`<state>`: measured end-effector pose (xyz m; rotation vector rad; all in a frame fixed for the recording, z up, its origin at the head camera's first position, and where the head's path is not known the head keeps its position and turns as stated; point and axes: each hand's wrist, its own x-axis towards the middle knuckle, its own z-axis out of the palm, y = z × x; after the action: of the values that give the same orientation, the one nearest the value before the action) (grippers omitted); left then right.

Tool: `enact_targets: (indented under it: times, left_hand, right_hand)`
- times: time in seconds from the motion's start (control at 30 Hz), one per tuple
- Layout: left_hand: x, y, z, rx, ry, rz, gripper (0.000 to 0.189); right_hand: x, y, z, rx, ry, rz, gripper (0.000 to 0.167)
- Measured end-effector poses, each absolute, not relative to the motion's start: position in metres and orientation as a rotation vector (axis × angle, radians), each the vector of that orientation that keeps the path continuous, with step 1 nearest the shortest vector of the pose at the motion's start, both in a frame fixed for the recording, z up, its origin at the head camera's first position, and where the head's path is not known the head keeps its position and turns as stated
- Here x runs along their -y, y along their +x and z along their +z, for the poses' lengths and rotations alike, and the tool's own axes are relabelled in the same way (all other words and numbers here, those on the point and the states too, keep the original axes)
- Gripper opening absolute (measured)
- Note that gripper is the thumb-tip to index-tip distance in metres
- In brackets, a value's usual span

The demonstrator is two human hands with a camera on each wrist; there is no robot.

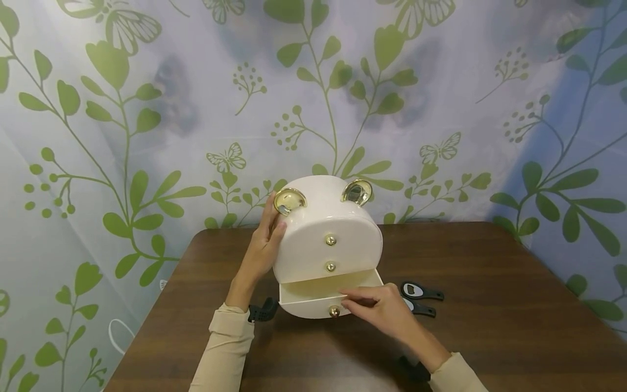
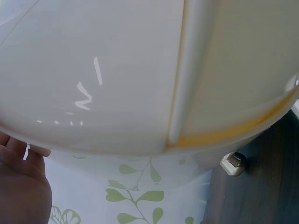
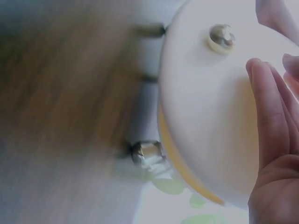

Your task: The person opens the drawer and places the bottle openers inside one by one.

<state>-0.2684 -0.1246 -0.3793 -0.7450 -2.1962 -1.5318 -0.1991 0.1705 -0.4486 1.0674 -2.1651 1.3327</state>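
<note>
A white, round-topped drawer box (image 1: 327, 247) with gold ears (image 1: 290, 200) stands tilted on the table, its gold knobs (image 1: 331, 240) in a column down the front. The lowest drawer (image 1: 313, 308) is pulled partly out; nothing shows inside the visible part. My left hand (image 1: 264, 245) grips the box by its left side, thumb towards the front, fingers behind the ear. With thumb and forefinger either side of it, my right hand (image 1: 384, 307) pinches the drawer's front wall, right of its knob (image 1: 334, 311). In the right wrist view the fingers (image 3: 271, 121) lie near the white front.
Two black bottle openers (image 1: 422, 291) lie on the brown wooden table (image 1: 470, 326), right of the box and beside my right hand. Behind the table hangs a pale curtain (image 1: 254, 109) with green leaves and butterflies.
</note>
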Motion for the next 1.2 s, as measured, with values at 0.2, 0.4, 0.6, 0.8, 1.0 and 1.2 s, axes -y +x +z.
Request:
enact_targets:
  times: [0.2,0.4,0.6,0.8,1.0,1.2]
  left_hand:
    - [0.124,-0.269,-0.379,2.209,-0.732,-1.521,0.069]
    - [0.125,-0.269,-0.379,2.206,-0.731,-1.517,0.068]
    - [0.125,-0.269,-0.379,2.203,-0.729,-1.509,0.068]
    - [0.124,-0.27,-0.38,2.202,-0.728,-1.499,0.068]
    - [0.123,-0.27,-0.381,2.197,-0.719,-1.489,0.068]
    - [0.123,-0.269,-0.38,2.191,-0.725,-1.506,0.068]
  right_hand:
    - [-0.176,-0.199,-0.438,2.155,1.017,1.35,0.02]
    - [-0.181,-0.199,-0.432,2.187,0.946,1.37,0.017]
    - [-0.187,-0.201,-0.427,2.174,0.904,1.375,0.019]
    - [-0.195,-0.205,-0.425,2.187,0.849,1.34,0.019]
    - [-0.203,-0.21,-0.426,2.212,0.788,1.364,0.019]
    - [-0.21,-0.214,-0.427,2.239,0.718,1.347,0.02]
